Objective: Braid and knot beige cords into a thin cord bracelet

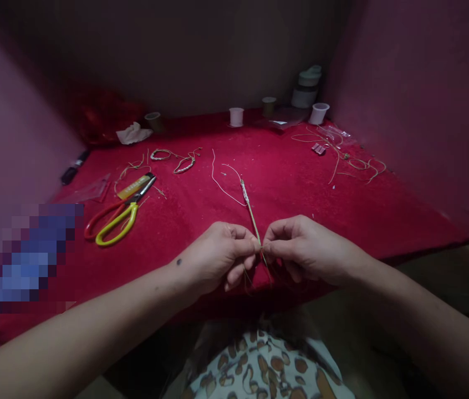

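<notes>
A light cord (253, 217) runs away from me over the red cloth, with a pale braided section (244, 191) at its far end. From that braid, thin white thread (223, 180) loops off to the left. My left hand (230, 252) pinches the near end of the cord between thumb and index finger. Just to its right, my right hand (296, 246) is also pinched at the same spot, the fingertips of both hands almost touching. Loose cord ends hang below the fingers. The exact crossing of the strands is too small to make out.
Scissors (116, 224) with red and yellow handles lie left, near finished-looking braided bracelets (185, 164). Loose cords (361, 163) and a small pink clip-like piece (318, 148) lie right. White cups (236, 117), a crumpled tissue (133, 133) and a lidded bottle (306, 87) stand along the back.
</notes>
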Demonstrator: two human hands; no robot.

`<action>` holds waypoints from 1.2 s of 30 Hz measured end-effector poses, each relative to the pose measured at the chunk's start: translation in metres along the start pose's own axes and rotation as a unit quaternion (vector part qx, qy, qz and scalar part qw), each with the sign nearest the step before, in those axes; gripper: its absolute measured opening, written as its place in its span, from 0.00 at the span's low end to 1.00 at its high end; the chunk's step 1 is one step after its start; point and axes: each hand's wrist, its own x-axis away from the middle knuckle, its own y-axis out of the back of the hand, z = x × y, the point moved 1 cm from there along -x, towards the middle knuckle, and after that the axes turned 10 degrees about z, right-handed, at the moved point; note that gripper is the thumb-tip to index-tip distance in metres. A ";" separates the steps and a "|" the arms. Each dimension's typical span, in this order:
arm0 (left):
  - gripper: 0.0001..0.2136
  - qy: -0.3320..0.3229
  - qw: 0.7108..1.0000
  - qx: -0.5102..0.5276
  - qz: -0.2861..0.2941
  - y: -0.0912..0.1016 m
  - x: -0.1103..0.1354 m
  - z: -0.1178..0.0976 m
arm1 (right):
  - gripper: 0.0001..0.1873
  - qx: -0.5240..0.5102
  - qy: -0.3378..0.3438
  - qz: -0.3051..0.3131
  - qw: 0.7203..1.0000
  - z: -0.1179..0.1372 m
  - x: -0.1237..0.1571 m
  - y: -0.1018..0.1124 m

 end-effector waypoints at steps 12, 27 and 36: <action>0.10 0.003 1.000 -0.027 -0.002 0.000 0.000 0.001 | 0.02 -0.175 0.026 0.072 0.982 -0.013 -0.011 0.002; 0.10 0.014 0.999 -0.025 -0.016 -0.003 0.002 0.000 | 0.10 0.056 0.000 -0.034 0.998 -0.002 -0.009 0.002; 0.10 0.003 1.000 -0.022 -0.006 0.001 0.001 0.002 | 0.03 0.062 -0.005 0.001 0.998 0.009 -0.007 0.008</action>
